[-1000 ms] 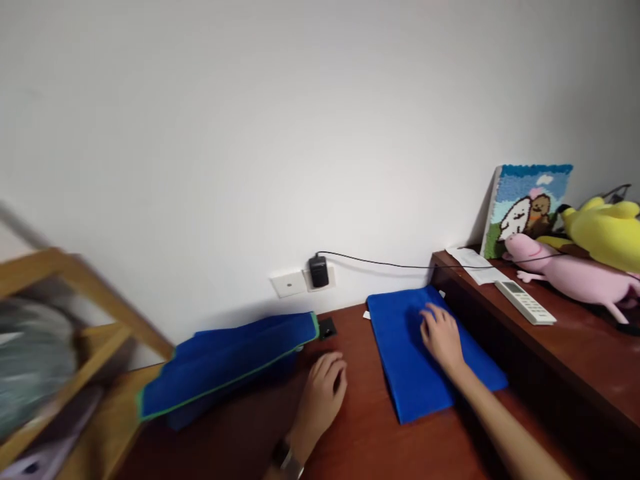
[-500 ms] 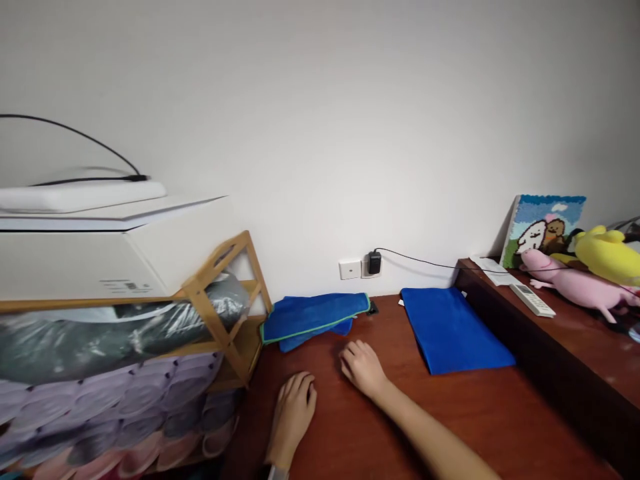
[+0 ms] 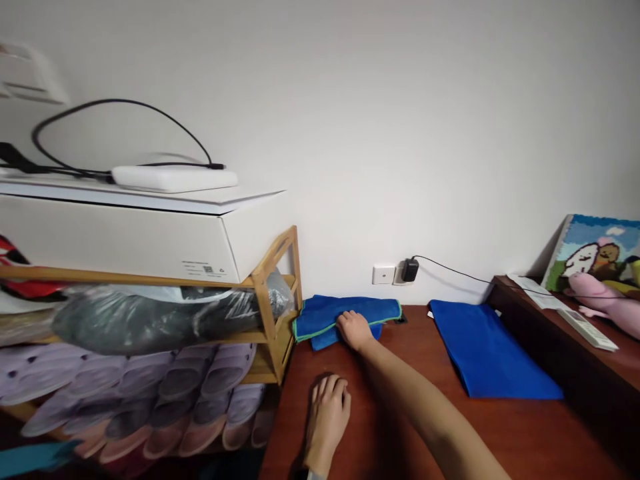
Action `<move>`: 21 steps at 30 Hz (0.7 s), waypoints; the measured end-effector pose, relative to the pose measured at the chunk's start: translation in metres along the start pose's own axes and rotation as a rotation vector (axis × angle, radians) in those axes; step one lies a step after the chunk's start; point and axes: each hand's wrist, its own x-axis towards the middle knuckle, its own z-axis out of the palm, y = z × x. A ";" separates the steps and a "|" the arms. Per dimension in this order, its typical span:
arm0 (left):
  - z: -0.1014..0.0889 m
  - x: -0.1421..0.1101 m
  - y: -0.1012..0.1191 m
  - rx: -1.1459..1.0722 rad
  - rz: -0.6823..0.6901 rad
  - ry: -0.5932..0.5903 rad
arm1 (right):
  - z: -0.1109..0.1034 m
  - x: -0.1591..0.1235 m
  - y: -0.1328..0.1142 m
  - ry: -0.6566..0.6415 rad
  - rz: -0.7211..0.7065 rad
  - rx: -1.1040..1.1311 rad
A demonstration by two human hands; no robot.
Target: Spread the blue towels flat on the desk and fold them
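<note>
A blue cloth with green edging lies loosely folded against the wall at the table's back left. My right hand reaches over its front edge, with fingers bent and closed on the cloth; the fingertips are partly hidden. Nearer to me, my left hand rests on the brown tabletop, holding nothing, with its fingers loosely stretched and slightly curved. Off to the right, a second blue cloth is spread flat, apart from both hands.
On the left stands a wooden rack with rows of lilac slippers and a white box on top. A black plug sits in the wall socket. A raised dark ledge bounds the right, bearing a remote and a pink plush toy.
My right hand has moved forward from the bare tabletop onto the green-edged cloth and closed on it. My left hand stays on the table. The view has turned left.
</note>
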 end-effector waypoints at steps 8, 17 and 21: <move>0.000 0.000 0.000 0.008 -0.014 0.023 | -0.067 0.048 -0.015 -0.115 0.141 0.295; -0.007 0.001 0.005 -0.001 -0.057 0.000 | -0.101 0.041 -0.035 -0.019 0.260 0.382; -0.003 0.003 0.001 -0.046 -0.079 0.048 | -0.181 0.050 -0.050 0.331 0.271 0.312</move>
